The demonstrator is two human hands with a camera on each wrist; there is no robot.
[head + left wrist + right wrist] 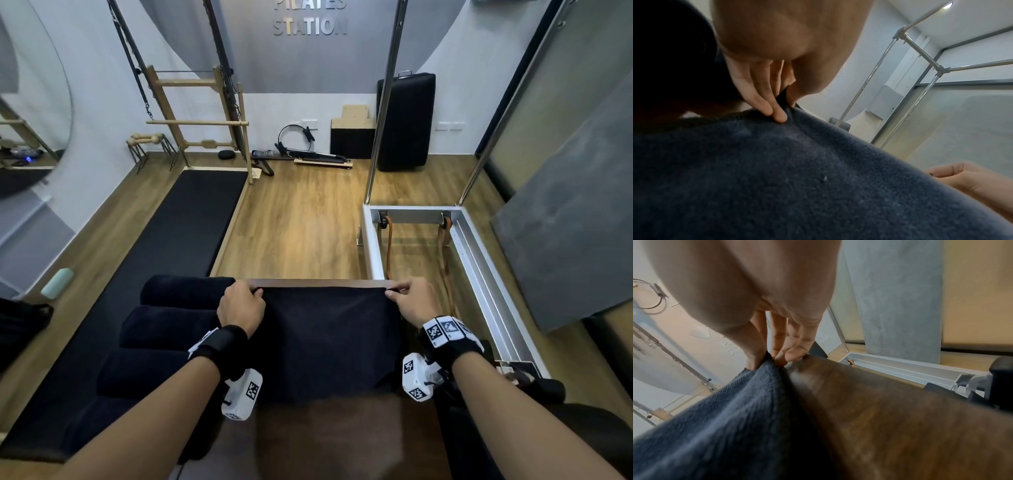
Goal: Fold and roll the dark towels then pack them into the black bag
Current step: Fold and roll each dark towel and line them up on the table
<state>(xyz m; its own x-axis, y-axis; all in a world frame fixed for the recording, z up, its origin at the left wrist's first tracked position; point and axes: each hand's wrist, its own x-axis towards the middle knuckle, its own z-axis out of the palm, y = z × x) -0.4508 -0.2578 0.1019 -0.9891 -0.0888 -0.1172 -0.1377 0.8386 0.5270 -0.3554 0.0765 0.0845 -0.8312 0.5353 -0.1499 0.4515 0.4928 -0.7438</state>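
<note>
- We've got the dark towel (pixel 329 342) spread flat on the brown table (pixel 329 442), centre of the head view; its far edge lies just short of the table's far edge.
- L hand (pixel 241 305) pinches the far-left corner, R hand (pixel 412 299) pinches the far-right corner; hands well apart, towel between them.
- Four rolled towels (pixel 164 339) sit in a row at left of frame, just beside the flat one. A dark shape at the far left edge may be the black bag; we can't tell.
- Step in hand, prob: fold the far edge back toward us. To do it well we lift both corners level, keep the edge taut btw hands, land corner on corner, then smooth.
- Risk: fluffy cloth slips or skews if one hand leads.
- L wrist view shows what the head view hides: fingers (pixel 766 104) and thumb clamping the hem.
- R wrist view shows the corner bunched btw thumb and fingers (pixel 781 356), w/ bare table beside it.
</note>
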